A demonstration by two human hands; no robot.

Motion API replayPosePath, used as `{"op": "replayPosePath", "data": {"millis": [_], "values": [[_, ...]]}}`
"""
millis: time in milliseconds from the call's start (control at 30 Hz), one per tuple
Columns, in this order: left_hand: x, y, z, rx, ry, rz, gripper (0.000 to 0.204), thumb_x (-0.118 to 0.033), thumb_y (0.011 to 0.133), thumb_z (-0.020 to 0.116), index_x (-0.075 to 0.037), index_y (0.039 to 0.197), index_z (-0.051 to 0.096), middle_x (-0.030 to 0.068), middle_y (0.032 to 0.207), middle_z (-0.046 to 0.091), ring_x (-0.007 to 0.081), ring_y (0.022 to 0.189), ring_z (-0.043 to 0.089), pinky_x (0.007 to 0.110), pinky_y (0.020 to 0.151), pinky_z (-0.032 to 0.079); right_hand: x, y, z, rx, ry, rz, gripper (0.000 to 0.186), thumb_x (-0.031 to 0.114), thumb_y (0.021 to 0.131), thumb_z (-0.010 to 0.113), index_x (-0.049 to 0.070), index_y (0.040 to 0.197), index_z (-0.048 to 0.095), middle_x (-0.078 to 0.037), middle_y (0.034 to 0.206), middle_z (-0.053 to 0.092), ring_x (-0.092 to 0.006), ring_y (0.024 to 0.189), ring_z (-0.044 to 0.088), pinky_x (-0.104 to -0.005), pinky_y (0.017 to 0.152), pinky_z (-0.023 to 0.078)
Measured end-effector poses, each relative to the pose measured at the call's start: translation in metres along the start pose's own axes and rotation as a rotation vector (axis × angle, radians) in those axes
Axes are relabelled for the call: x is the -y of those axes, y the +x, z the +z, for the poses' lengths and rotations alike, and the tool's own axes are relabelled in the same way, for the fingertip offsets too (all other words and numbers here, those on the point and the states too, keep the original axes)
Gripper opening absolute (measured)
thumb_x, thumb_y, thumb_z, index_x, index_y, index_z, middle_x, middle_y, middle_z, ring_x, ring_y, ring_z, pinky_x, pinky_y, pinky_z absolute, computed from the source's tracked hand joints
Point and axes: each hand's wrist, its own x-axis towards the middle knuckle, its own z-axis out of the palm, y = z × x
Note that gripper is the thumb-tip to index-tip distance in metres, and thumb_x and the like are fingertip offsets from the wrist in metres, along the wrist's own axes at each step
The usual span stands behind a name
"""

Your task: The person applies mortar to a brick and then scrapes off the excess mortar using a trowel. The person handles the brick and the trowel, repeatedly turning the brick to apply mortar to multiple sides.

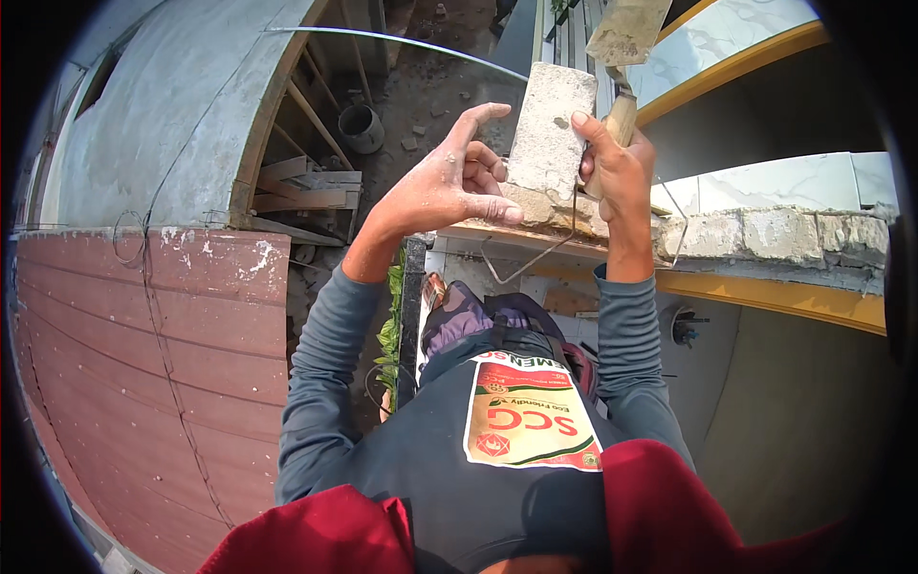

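A pale grey, rough brick point(550, 120) rests on a bed of mortar point(545, 206) at the end of a low wall. To its left is my left hand point(445, 177), fingers apart and curved, with the thumb close to the brick's lower edge. My right hand point(622, 172) is wrapped round the wooden handle point(622, 120) of a trowel, its thumb against the brick's right side. The mortar-smeared trowel blade point(628, 31) points away from me. A bent metal rod point(531, 260) hangs below the mortar bed, between my wrists.
The brick course point(779, 234) runs right above a yellow beam point(794, 301). A white line point(402, 40) crosses the far side. Down on the left are a reddish metal roof point(153, 354), a bucket point(360, 129) and wooden planks point(306, 196). Green leaves point(390, 335) edge a dark ledge.
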Motion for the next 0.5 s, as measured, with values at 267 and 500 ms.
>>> {"op": "replayPosePath", "data": {"millis": [267,500], "values": [[-0.012,0.037,0.046,-0.301,1.055,0.76,0.071,0.0,0.067,0.083,-0.017,0.133,0.061,0.0096,0.108,0.065,0.0308,0.107,0.06,0.048,0.105,0.045,-0.015,-0.007,-0.025,0.028,0.538,0.336,0.031,0.025,0.086,0.081,0.0,0.096,0.065,-0.001,0.077,0.064,-0.005,0.054,0.054,-0.0206,0.046,0.045],[0.01,0.014,0.056,-0.222,0.414,0.254,0.045,-0.005,0.082,0.08,0.001,0.121,0.058,0.0192,0.115,0.068,0.0307,0.103,0.071,0.04,0.094,0.054,-0.013,-0.082,-0.059,0.036,0.093,-0.025,0.042,0.042,0.101,0.064,0.001,0.101,0.06,-0.001,0.073,0.059,-0.0047,0.054,0.053,-0.0225,0.046,0.043]]}}
